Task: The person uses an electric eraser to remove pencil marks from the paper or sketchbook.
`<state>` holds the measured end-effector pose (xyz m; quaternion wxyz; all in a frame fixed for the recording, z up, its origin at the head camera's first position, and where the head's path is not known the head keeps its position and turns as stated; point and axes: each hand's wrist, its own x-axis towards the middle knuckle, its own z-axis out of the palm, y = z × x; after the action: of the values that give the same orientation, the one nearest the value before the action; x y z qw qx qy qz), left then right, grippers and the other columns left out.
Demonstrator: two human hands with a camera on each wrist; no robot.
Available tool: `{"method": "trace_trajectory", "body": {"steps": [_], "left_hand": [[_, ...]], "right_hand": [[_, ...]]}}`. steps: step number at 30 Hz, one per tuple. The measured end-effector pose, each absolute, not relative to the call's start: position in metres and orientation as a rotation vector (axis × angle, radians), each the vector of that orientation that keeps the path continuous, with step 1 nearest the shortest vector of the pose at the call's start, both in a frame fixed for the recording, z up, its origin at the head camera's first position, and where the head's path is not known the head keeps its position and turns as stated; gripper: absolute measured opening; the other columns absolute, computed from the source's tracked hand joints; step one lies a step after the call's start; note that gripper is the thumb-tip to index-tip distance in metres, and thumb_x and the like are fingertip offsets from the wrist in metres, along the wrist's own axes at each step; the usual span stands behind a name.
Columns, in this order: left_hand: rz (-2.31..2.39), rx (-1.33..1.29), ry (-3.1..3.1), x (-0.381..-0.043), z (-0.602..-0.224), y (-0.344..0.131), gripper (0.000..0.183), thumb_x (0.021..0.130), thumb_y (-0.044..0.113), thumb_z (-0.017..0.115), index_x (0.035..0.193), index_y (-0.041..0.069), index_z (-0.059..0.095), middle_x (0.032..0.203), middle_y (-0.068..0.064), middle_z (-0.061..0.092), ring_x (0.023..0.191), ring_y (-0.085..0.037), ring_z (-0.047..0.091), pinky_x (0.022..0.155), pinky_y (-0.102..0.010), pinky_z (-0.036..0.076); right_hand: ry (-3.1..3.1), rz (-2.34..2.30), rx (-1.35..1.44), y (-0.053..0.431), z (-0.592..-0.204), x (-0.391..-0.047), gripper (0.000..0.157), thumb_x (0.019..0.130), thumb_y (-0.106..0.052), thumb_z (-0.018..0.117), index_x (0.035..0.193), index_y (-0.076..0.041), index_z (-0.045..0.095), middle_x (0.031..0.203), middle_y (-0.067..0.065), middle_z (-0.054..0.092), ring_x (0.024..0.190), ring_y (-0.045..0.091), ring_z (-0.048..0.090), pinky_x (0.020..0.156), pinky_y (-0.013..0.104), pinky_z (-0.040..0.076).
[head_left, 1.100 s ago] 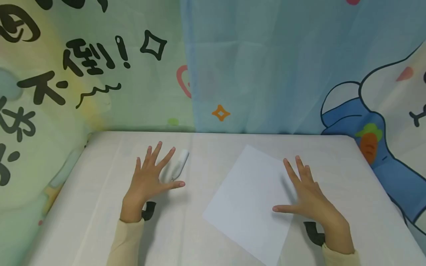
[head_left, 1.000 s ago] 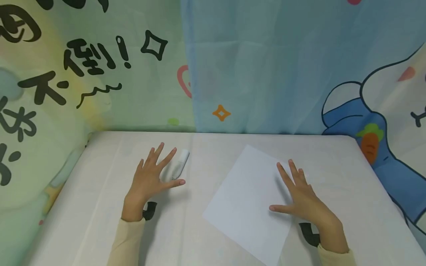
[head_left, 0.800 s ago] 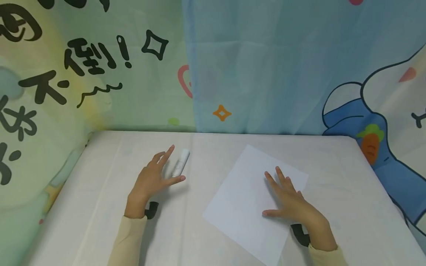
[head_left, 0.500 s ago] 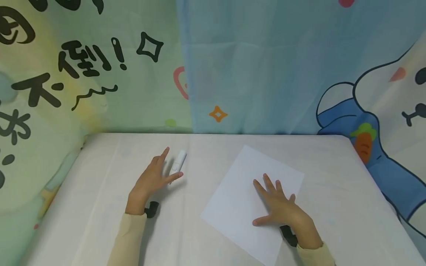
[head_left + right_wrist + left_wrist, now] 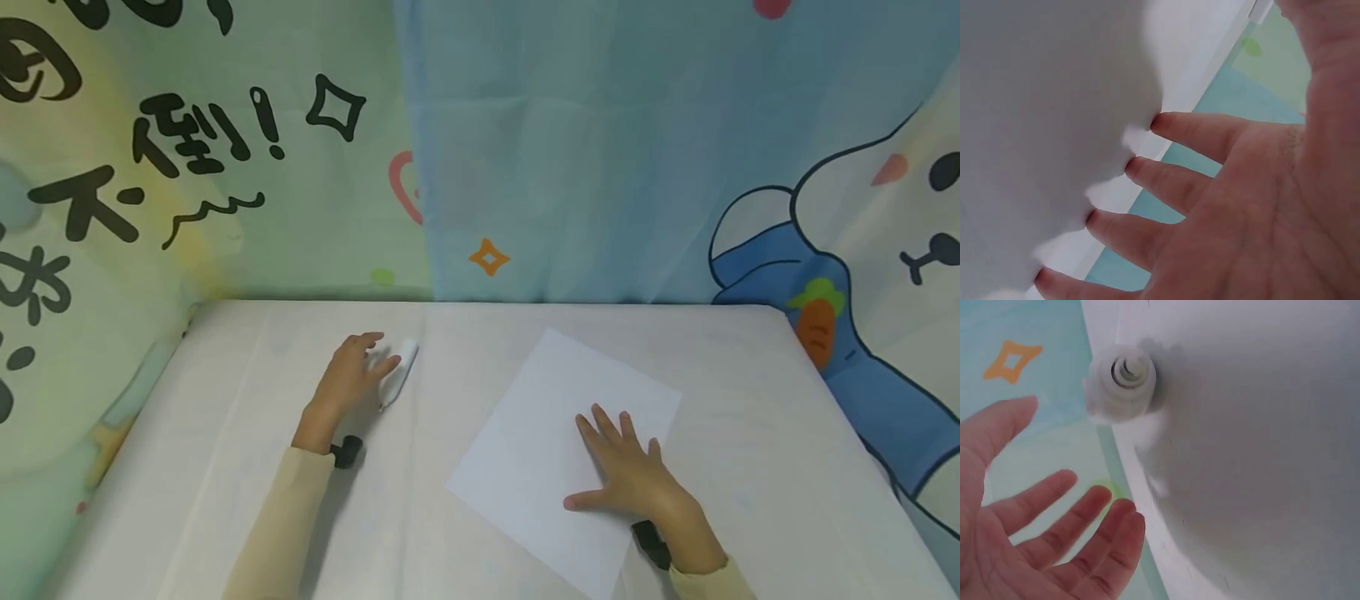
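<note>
My left hand (image 5: 347,379) hovers just left of a small white cylindrical tube (image 5: 407,357) that lies aslant on the table. Its fingers bend loosely and the thumb points toward the tube. In the left wrist view, the tube's ringed end (image 5: 1124,381) shows beyond the thumb and fingers, apart from them. Its exact kind is unclear. A sheet of white paper (image 5: 517,450) lies turned at an angle to the right. Over it my right hand (image 5: 633,477) spreads its fingers, and in the right wrist view the fingertips (image 5: 1161,121) touch the paper's surface.
A white cloth (image 5: 247,400) covers the table. Behind it hangs a printed curtain (image 5: 570,167) with a cartoon rabbit and dark lettering. Each wrist carries a small black camera mount, such as the left mount (image 5: 347,452).
My right hand has moved left and down onto the paper, fingers spread. My left hand has shifted slightly toward the tube and its fingers have bent. The view has turned a little.
</note>
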<state>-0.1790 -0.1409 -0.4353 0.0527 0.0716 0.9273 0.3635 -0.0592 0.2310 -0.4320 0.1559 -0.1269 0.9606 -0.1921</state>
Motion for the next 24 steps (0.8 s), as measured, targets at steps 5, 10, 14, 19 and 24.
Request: {"method": "trace_trajectory", "body": {"steps": [5, 10, 14, 19, 24], "left_hand": [[1.151, 0.197, 2.745, -0.185, -0.434, -0.136, 0.056, 0.094, 0.026, 0.066, 0.136, -0.006, 0.048, 0.123, -0.027, 0.058, 0.112, -0.04, 0.057, 0.091, -0.05, 0.049], [1.103, 0.16, 2.662, -0.188, -0.431, -0.134, 0.06, 0.091, 0.029, 0.069, 0.136, -0.006, 0.048, 0.118, -0.025, 0.061, 0.109, -0.039, 0.058, 0.091, -0.049, 0.048], [1.052, 0.126, 2.61, -0.192, -0.432, -0.133, 0.066, 0.088, 0.03, 0.073, 0.137, -0.005, 0.047, 0.115, -0.023, 0.062, 0.098, -0.032, 0.062, 0.086, -0.044, 0.05], [1.051, 0.1, 2.532, -0.198, -0.432, -0.134, 0.065, 0.086, 0.03, 0.075, 0.134, -0.006, 0.049, 0.119, -0.025, 0.061, 0.086, -0.026, 0.065, 0.081, -0.038, 0.053], [1.137, 0.073, 2.385, -0.203, -0.425, -0.138, 0.058, 0.086, 0.021, 0.075, 0.13, -0.008, 0.052, 0.129, -0.029, 0.056, 0.094, -0.029, 0.067, 0.08, -0.036, 0.056]], "right_hand": [[2.726, -0.585, -0.362, 0.232, -0.434, -0.059, 0.114, 0.068, -0.051, 0.083, 0.149, 0.006, 0.026, 0.154, 0.034, 0.013, 0.135, 0.065, 0.004, 0.091, 0.085, 0.007], [2.674, -0.662, -0.325, 0.235, -0.436, -0.06, 0.116, 0.068, -0.051, 0.083, 0.15, 0.005, 0.023, 0.155, 0.033, 0.008, 0.136, 0.063, -0.003, 0.093, 0.084, 0.0], [2.643, -0.707, -0.303, 0.235, -0.436, -0.059, 0.118, 0.067, -0.051, 0.084, 0.151, 0.005, 0.021, 0.156, 0.032, 0.005, 0.137, 0.062, -0.006, 0.093, 0.083, -0.004], [2.668, -0.687, -0.325, 0.235, -0.435, -0.059, 0.117, 0.068, -0.05, 0.084, 0.15, 0.006, 0.023, 0.155, 0.034, 0.008, 0.135, 0.064, -0.003, 0.092, 0.084, -0.001], [2.673, -0.673, -0.33, 0.235, -0.435, -0.059, 0.116, 0.068, -0.05, 0.084, 0.15, 0.006, 0.023, 0.155, 0.034, 0.008, 0.135, 0.065, -0.002, 0.092, 0.084, 0.0]]}}
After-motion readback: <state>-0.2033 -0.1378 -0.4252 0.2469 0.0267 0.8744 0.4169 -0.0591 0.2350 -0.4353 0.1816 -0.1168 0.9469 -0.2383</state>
